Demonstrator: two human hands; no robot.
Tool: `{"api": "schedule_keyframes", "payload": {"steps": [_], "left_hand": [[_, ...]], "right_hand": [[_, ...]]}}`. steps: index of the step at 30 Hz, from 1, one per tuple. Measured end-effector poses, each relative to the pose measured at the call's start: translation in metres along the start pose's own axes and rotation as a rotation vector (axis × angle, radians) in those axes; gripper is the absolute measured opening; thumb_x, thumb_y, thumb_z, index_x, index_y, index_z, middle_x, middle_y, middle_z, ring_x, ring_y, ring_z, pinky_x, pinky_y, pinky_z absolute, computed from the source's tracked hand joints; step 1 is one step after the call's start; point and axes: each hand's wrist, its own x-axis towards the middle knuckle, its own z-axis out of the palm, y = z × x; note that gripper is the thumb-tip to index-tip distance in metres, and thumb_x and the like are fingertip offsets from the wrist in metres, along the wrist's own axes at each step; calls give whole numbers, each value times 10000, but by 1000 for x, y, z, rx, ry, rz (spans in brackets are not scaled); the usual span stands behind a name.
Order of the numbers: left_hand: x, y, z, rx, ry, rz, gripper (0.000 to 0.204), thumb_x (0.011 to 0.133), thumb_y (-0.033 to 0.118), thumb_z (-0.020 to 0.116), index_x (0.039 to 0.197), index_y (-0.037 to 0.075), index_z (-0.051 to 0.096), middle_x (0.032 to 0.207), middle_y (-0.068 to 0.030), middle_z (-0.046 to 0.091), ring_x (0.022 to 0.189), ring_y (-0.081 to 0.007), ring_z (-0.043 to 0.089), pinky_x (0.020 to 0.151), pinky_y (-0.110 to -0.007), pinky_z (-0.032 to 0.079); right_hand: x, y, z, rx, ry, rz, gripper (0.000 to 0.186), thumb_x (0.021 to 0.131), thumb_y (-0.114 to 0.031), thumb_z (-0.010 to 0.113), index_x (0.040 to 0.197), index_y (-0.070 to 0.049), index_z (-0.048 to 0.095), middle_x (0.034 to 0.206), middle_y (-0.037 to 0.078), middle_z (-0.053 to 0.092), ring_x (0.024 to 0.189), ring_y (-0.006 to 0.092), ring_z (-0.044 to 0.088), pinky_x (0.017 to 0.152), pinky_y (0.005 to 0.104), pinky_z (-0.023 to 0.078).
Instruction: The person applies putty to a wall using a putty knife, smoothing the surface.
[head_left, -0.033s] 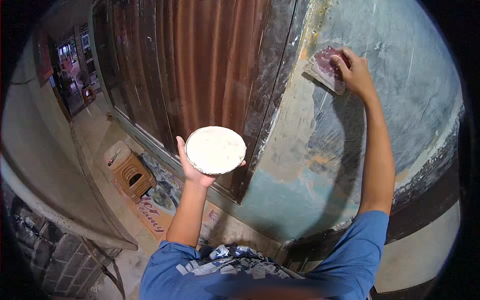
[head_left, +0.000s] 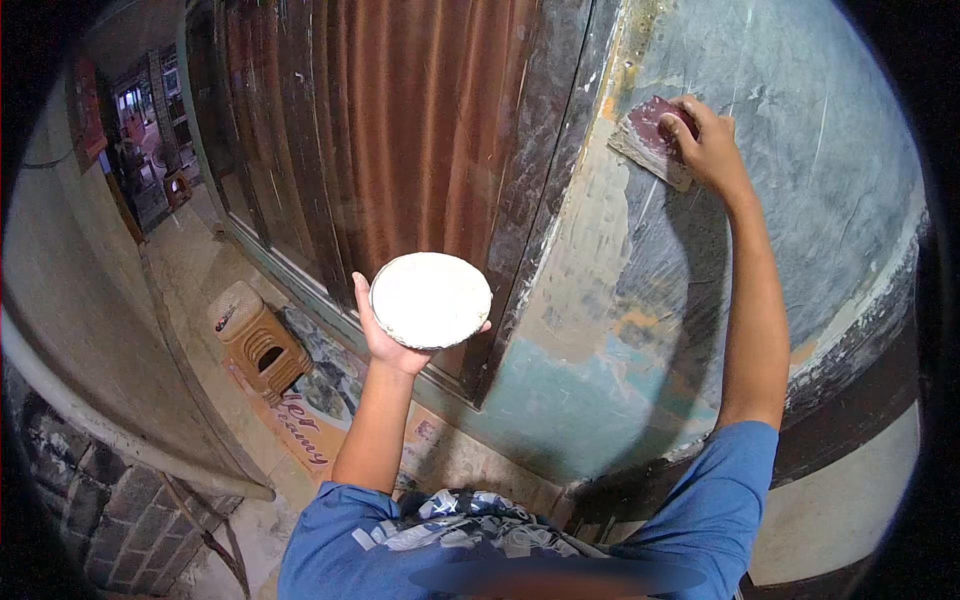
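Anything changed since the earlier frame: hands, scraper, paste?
Nothing visibly moved; nothing was taken hold of or let go. The right hand still grips the maroon scraper at the wall; the left hand still holds up the round of white paste.

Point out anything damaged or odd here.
The wall looks worn: its surface is patchy, mixing grey, beige and turquoise with orange-tinged spots, and pale flecks mark the edge of the dark frame beside it. The dish of white paste in the left hand and maroon scraper in the right hand show nothing odd.
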Motion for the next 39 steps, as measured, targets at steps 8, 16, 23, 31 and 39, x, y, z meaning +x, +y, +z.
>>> {"api": "schedule_keyframes", "payload": {"steps": [8, 16, 23, 31, 39], "left_hand": [[0, -2, -3, -50, -47, -62, 947, 871, 848, 338, 1413, 87, 493, 1435, -223, 504, 1241, -542, 511, 905, -867, 367], [3, -5, -3, -40, -16, -56, 936, 867, 849, 347, 1402, 96, 503, 1437, -216, 501, 1238, -551, 507, 889, -877, 366], [-1, 0, -3, -22, -42, -54, 922, 888, 820, 361, 1438, 89, 475, 1473, -220, 469, 1260, -545, 489, 904, -875, 347], [-1, 2, -8, -47, -44, -49, 910, 886, 817, 375, 1431, 97, 485, 1463, -220, 479, 1266, -546, 480, 906, -875, 344], [-4, 1, -8, -61, -77, -44, 908, 890, 812, 378, 1430, 90, 490, 1465, -221, 479, 1263, -543, 487, 915, -864, 352]], "right_hand": [[8, -19, -15, 159, -59, 171, 272, 975, -298, 618, 1116, -69, 656, 962, 184, 725, 836, 342, 685, 756, 378, 510], [-1, -9, -11, 16, -94, 74, 238, 965, -259, 644, 1092, -57, 655, 925, 182, 727, 811, 331, 704, 798, 389, 523], [-9, -9, -7, -156, -107, -60, 252, 964, -309, 641, 1114, -108, 674, 856, 142, 681, 836, 282, 648, 870, 401, 427], [-2, -6, -5, 174, -81, 186, 256, 970, -327, 631, 1096, -107, 672, 901, 145, 710, 824, 279, 651, 911, 389, 382], [0, -17, -8, 165, -68, 256, 274, 985, -292, 627, 1118, -56, 665, 917, 147, 716, 882, 220, 676, 832, 330, 500]]}}
